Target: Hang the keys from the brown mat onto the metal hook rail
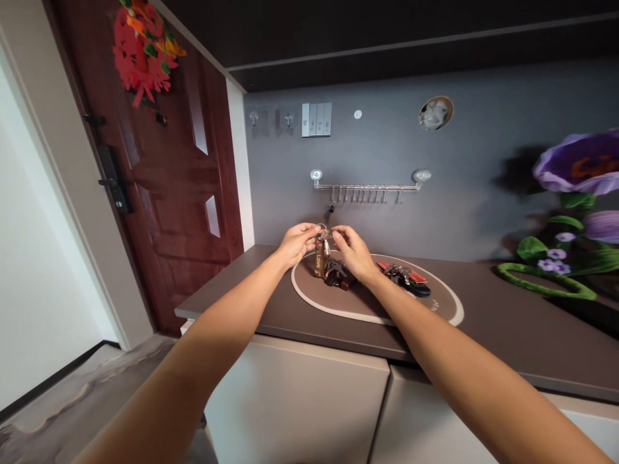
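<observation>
My left hand (pixel 297 245) pinches a key ring (pixel 322 226) above the mat. From the ring hang keys (pixel 325 243) and a brown strap (pixel 318 263) with "Love" lettering. My right hand (pixel 355 252) is closed at the right side of the same ring, thumb and fingertips together at the keys; which piece they grip is too small to tell. Below, a dark bunch of keys (pixel 336 274) lies on the brown oval mat (pixel 333 303), partly behind the right hand. Another bunch of keys (pixel 403 278), with red and dark blue tags, rests farther right on the mat.
Above the hands, a clear hook rail (pixel 367 187) is fixed to the grey wall; a small dark item (pixel 331 209) hangs at its left. Purple artificial flowers (pixel 575 167) stand on the countertop (pixel 488 322) at right. A dark red door (pixel 184 187) is left.
</observation>
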Available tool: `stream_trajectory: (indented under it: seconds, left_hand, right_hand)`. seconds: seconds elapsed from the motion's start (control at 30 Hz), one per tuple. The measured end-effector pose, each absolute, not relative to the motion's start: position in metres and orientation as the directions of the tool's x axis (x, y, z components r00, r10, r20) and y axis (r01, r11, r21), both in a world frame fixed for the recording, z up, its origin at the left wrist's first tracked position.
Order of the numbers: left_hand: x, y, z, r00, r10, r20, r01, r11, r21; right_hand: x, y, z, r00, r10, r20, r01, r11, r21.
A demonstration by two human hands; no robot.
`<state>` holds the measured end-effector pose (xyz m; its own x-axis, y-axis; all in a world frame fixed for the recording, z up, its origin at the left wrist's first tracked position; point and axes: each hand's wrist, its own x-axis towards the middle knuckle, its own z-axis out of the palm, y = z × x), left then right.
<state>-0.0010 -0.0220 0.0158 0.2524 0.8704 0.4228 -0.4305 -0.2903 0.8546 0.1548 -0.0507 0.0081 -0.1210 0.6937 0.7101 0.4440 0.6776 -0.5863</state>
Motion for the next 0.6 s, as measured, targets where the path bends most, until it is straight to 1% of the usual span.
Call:
stream_trajectory:
  seconds: [0.13, 0.3, 0.43, 0.6]
  left_hand:
    - [0.000, -0.023, 0.013, 0.283, 0.869, 0.406, -0.389, -0.283, 0.877]
    - [0.002, -0.024, 0.011, 0.300, 0.866, 0.399, -0.347, -0.291, 0.892]
    - [0.004, -0.024, 0.010, 0.305, 0.860, 0.409, -0.347, -0.300, 0.889]
    - [0.006, -0.024, 0.009, 0.314, 0.856, 0.412, -0.355, -0.296, 0.887]
  right_hand:
    - [0.153, -0.052, 0.008, -0.146, 0.672, 0.726, 0.434, 0.703, -0.563]
    - [0.154, -0.047, 0.005, -0.121, 0.660, 0.742, 0.423, 0.710, -0.563]
    - [0.155, -0.042, 0.003, -0.105, 0.683, 0.722, 0.371, 0.701, -0.609]
    - [0.156, -0.043, 0.005, -0.095, 0.723, 0.684, 0.249, 0.682, -0.687]
